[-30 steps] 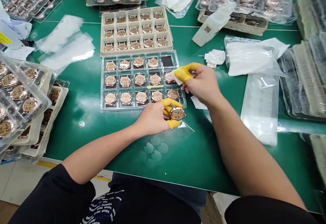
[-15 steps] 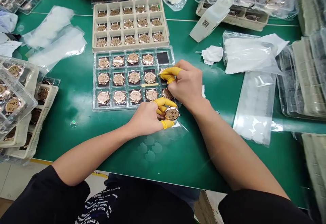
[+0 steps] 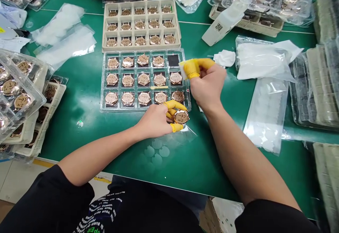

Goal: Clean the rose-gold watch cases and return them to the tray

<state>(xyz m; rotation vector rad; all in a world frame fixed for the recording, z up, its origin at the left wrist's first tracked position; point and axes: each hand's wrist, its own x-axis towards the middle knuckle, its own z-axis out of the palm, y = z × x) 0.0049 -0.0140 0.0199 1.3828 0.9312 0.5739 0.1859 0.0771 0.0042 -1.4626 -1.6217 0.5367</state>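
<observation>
My left hand [image 3: 161,120], in yellow finger cots, is closed around a rose-gold watch head [image 3: 181,116], its engraved back facing up. Beyond it lies a clear plastic tray [image 3: 102,95] of similar watch heads, back side up; its far right compartment shows only a dark bottom. Above that tray's right edge, my right hand [image 3: 208,81] pinches a small, pale flat piece [image 3: 182,70] between finger-cotted fingertips; motion blurs it, so its kind is unclear. A thin, pale yellow stick [image 3: 159,87] lies across the tray near its middle.
Behind the clear tray, a beige tray [image 3: 179,31] holds more watch heads. A translucent bottle [image 3: 225,21] leans at the upper right, with a crumpled white cloth [image 3: 224,58] and plastic bags [image 3: 262,61] nearby. Stacked trays [image 3: 31,112] stand left; round films [image 3: 156,151] lie in front.
My right hand has lifted off the tray toward the right, with a pale piece now showing in its fingers. A watch head it covered is now visible. My left hand keeps its watch head.
</observation>
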